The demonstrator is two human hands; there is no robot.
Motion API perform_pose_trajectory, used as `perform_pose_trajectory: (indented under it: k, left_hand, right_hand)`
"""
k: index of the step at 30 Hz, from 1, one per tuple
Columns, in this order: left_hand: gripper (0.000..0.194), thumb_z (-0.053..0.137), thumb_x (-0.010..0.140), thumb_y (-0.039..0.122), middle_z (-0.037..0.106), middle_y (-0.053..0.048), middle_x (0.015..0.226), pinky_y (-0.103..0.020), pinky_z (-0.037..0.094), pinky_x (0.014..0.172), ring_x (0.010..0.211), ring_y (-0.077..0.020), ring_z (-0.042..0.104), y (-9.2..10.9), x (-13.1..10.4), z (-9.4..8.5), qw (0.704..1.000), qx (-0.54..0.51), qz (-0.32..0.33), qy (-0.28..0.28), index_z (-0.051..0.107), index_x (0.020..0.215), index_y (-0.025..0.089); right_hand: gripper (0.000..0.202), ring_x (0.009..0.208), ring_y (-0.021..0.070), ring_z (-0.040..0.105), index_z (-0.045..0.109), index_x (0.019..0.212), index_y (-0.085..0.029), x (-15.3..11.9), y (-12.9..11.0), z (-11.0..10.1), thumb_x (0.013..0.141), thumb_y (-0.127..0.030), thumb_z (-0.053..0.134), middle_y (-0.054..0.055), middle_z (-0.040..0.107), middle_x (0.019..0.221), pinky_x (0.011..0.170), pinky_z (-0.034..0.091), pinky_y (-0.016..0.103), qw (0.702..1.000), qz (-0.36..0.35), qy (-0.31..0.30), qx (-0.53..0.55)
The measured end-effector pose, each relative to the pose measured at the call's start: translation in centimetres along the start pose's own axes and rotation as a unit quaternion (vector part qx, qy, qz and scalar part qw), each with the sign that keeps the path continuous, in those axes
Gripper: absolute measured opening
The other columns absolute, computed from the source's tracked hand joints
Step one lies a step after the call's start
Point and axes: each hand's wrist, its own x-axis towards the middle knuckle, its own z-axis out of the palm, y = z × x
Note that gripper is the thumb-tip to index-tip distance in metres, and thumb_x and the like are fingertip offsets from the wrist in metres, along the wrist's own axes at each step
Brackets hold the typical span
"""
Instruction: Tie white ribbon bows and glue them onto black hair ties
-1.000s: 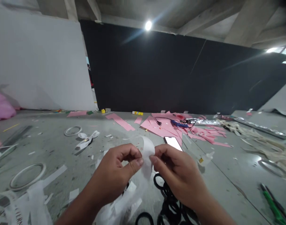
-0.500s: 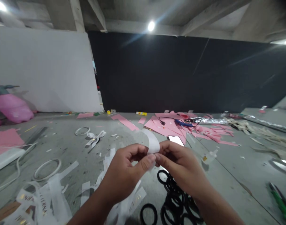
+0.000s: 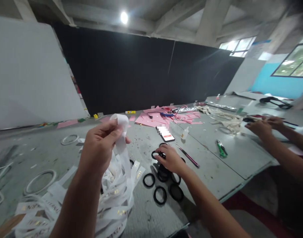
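My left hand (image 3: 99, 145) is raised at centre left, its thumb and fingers pinching a looped white ribbon (image 3: 121, 132). The ribbon hangs down toward a heap of white ribbons with gold lettering (image 3: 114, 211) on the table. My right hand (image 3: 168, 158) reaches into a pile of black rings, thumb and fingertips closed at one black ring (image 3: 154, 154). Several more rings lie around and below it, among them a separate black ring (image 3: 160, 195) nearer the front edge.
A phone (image 3: 165, 133), a small bottle (image 3: 185, 133) and a pink-black pen-like tool (image 3: 188, 156) lie beyond the rings. Green-handled cutters (image 3: 221, 148) are at right. Pink sheets (image 3: 149, 118) lie by the black panel. Another person's hands (image 3: 263, 127) work at far right.
The view has turned right. My hands have parted: the left keeps the white ribbon, while the right has let go of it and moved down to the black rings.
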Motion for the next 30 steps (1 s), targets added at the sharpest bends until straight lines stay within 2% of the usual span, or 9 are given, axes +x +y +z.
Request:
perform_pose_trajectory:
  k: [3, 8, 12, 14, 16, 19, 22, 26, 30]
  left_hand:
    - [0.014, 0.067, 0.075, 0.021, 0.066, -0.001, 0.065, -0.026, 0.049, 0.055, 0.055, -0.0127, 0.060, 0.4, -0.3, 0.1, 0.999, -0.016, -0.035, -0.030, 0.074, 0.087, 0.018]
    - [0.020, 0.067, 0.076, 0.023, 0.067, -0.002, 0.066, -0.026, 0.049, 0.057, 0.058, -0.0140, 0.062, 0.4, -0.7, 0.6, 0.995, -0.002, -0.059, -0.079, 0.076, 0.092, 0.015]
    - [0.037, 0.067, 0.078, 0.026, 0.065, 0.000, 0.066, -0.023, 0.048, 0.055, 0.057, -0.0127, 0.060, -0.2, -0.5, 0.7, 0.996, 0.000, -0.064, -0.061, 0.071, 0.114, 0.017]
    - [0.049, 0.066, 0.081, 0.028, 0.065, 0.001, 0.067, -0.022, 0.047, 0.054, 0.056, -0.0118, 0.060, -0.3, -0.4, 0.8, 0.995, -0.007, -0.083, -0.054, 0.061, 0.129, 0.021]
    - [0.054, 0.064, 0.083, 0.028, 0.064, 0.002, 0.066, -0.022, 0.046, 0.055, 0.055, -0.0115, 0.060, -0.3, -0.3, 0.7, 0.994, -0.004, -0.094, -0.057, 0.054, 0.136, 0.022]
    - [0.053, 0.063, 0.083, 0.028, 0.060, 0.004, 0.060, -0.021, 0.044, 0.053, 0.054, -0.0118, 0.059, -0.1, -0.2, 0.5, 0.995, 0.015, -0.088, -0.052, 0.053, 0.135, 0.020]
    - [0.052, 0.064, 0.082, 0.029, 0.059, 0.004, 0.057, -0.020, 0.043, 0.049, 0.051, -0.0121, 0.057, 0.0, 0.0, 0.1, 0.994, 0.027, -0.092, -0.043, 0.054, 0.132, 0.018]
    - [0.050, 0.065, 0.081, 0.031, 0.059, 0.004, 0.057, -0.021, 0.045, 0.049, 0.050, -0.0124, 0.057, -0.2, 0.4, 0.1, 0.994, 0.036, -0.102, -0.028, 0.055, 0.128, 0.017]
    - [0.050, 0.065, 0.080, 0.030, 0.059, 0.004, 0.056, -0.021, 0.045, 0.049, 0.050, -0.0128, 0.056, -0.5, 0.5, 0.2, 0.994, 0.043, -0.101, -0.015, 0.055, 0.128, 0.017]
  right_hand:
    - [0.028, 0.112, 0.0272, 0.054, 0.069, 0.109, -0.018, 0.0, -0.8, 2.3, 0.088, -0.032, 0.058, 0.013, 0.064, 0.117, 0.095, 0.037, 0.040, 0.994, 0.025, -0.030, -0.106]
    - [0.018, 0.113, 0.0320, 0.051, 0.071, 0.091, -0.014, 0.3, -1.4, 4.3, 0.086, -0.014, 0.053, 0.019, 0.065, 0.110, 0.098, 0.029, 0.049, 0.989, 0.062, -0.029, -0.135]
    - [0.029, 0.114, 0.0261, 0.053, 0.064, 0.106, -0.016, 1.5, -1.8, 3.7, 0.094, -0.012, 0.038, 0.014, 0.067, 0.111, 0.098, 0.032, 0.043, 0.991, 0.073, 0.006, -0.111]
    - [0.039, 0.100, 0.0198, 0.061, 0.056, 0.119, -0.015, 2.7, -2.0, 2.8, 0.100, -0.015, 0.022, 0.011, 0.069, 0.102, 0.089, 0.039, 0.035, 0.994, 0.070, 0.008, -0.087]
    - [0.042, 0.085, 0.0155, 0.064, 0.052, 0.123, -0.015, 3.8, -1.9, 2.0, 0.102, -0.019, 0.017, 0.008, 0.071, 0.095, 0.078, 0.043, 0.028, 0.996, 0.052, -0.014, -0.068]
    - [0.023, 0.086, 0.0177, 0.064, 0.061, 0.108, -0.018, 4.5, -1.1, 2.1, 0.093, -0.031, 0.049, 0.007, 0.071, 0.097, 0.074, 0.042, 0.027, 0.995, 0.017, -0.077, -0.065]
    - [0.022, 0.097, 0.0280, 0.061, 0.066, 0.093, -0.017, 3.8, 0.1, 3.3, 0.073, -0.025, 0.072, 0.011, 0.070, 0.101, 0.082, 0.039, 0.036, 0.990, 0.011, -0.116, -0.084]
    - [0.012, 0.100, 0.0329, 0.058, 0.065, 0.087, -0.015, 2.8, 1.2, 4.7, 0.077, -0.010, 0.059, 0.016, 0.070, 0.093, 0.089, 0.033, 0.045, 0.991, 0.017, -0.104, -0.079]
    - [0.013, 0.092, 0.0268, 0.059, 0.058, 0.091, -0.017, 3.3, 2.2, 4.7, 0.082, -0.011, 0.050, 0.011, 0.067, 0.085, 0.089, 0.035, 0.043, 0.998, 0.009, -0.062, -0.008]
